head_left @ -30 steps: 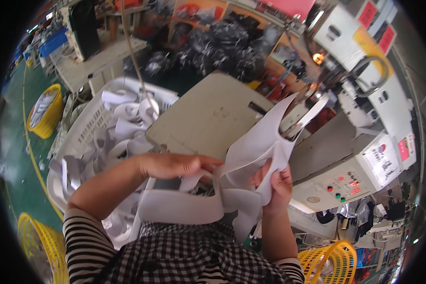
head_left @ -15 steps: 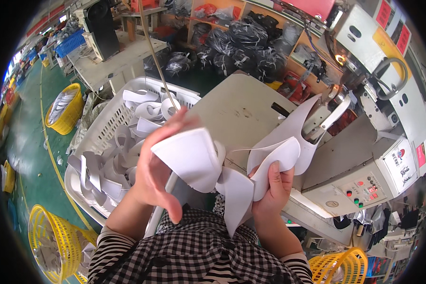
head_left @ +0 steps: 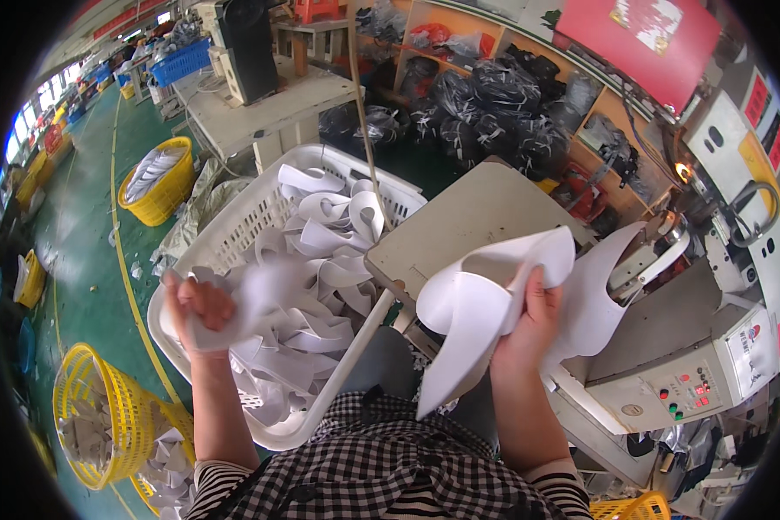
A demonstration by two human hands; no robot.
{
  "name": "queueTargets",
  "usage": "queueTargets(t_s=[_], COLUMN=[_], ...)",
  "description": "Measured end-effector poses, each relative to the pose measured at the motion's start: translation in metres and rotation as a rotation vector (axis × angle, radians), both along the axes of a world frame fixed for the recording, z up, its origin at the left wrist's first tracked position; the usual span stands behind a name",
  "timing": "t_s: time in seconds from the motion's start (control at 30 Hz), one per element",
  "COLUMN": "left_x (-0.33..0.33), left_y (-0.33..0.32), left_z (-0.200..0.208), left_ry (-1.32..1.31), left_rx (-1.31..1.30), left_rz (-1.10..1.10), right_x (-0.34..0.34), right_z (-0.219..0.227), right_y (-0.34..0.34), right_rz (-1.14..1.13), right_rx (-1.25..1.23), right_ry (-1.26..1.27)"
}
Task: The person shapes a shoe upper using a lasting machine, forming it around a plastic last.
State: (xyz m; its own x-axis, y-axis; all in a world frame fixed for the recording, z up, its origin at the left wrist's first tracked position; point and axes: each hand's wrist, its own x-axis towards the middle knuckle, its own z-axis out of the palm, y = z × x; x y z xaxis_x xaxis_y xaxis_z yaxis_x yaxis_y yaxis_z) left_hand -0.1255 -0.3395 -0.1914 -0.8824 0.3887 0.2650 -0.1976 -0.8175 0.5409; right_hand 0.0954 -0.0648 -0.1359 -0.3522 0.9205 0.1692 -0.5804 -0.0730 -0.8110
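My right hand (head_left: 529, 325) grips curved white sheet pieces (head_left: 468, 299), thumb on top, in front of the machine; they overlap, so I cannot tell how many. Behind it, another white curved piece (head_left: 600, 299) hangs at the arm of the machine (head_left: 667, 251). Over the left part of the white slotted basket (head_left: 225, 221), my left hand (head_left: 203, 310) has its fingers curled round a white curved piece (head_left: 264, 290), smeared by motion. Many similar white pieces (head_left: 325, 234) lie heaped in the basket below it.
A grey tabletop (head_left: 468, 221) stands between basket and machine, with a thin upright rod (head_left: 360, 104) beside it. The machine's control panel (head_left: 685, 390) is at right. Yellow baskets (head_left: 160, 186) stand on the green floor at left. Black bagged bundles (head_left: 494, 104) fill the shelves behind.
My left hand has swung left and down over the basket, fingers now curled. My right hand still holds white pieces. The whole view has shifted, showing more of the basket.
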Motion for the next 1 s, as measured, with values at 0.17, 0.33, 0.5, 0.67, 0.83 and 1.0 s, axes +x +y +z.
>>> queueTargets(t_s=[0.17,0.33,0.5,0.67,0.83,1.0], left_x=[0.071,0.099,0.095,0.064,0.016,0.046], left_y=[0.081,0.127,0.123,0.065,0.032,0.112], left_z=[0.054,0.051,0.025,0.003,0.025,0.101], left_ry=[0.823,1.117,1.029,0.157,0.102,0.694], left_rx=[-0.639,-0.762,-0.205,-0.061,-0.164,-0.752], left_rz=[0.130,0.153,0.238,0.022,-0.218,-0.948], right_x=[-0.026,-0.023,-0.009,0.028,0.054,0.055], right_z=[-0.008,-0.005,0.014,0.022,0.017,0.039], right_y=[-0.025,-0.044,-0.050,-0.034,-0.007,-0.013], right_rz=[0.170,0.209,0.152,0.118,0.554,0.996], right_rx=[-0.008,0.045,-0.083,-0.003,0.152,0.476], right_ry=[0.056,0.095,0.111,0.183,0.115,-0.250])
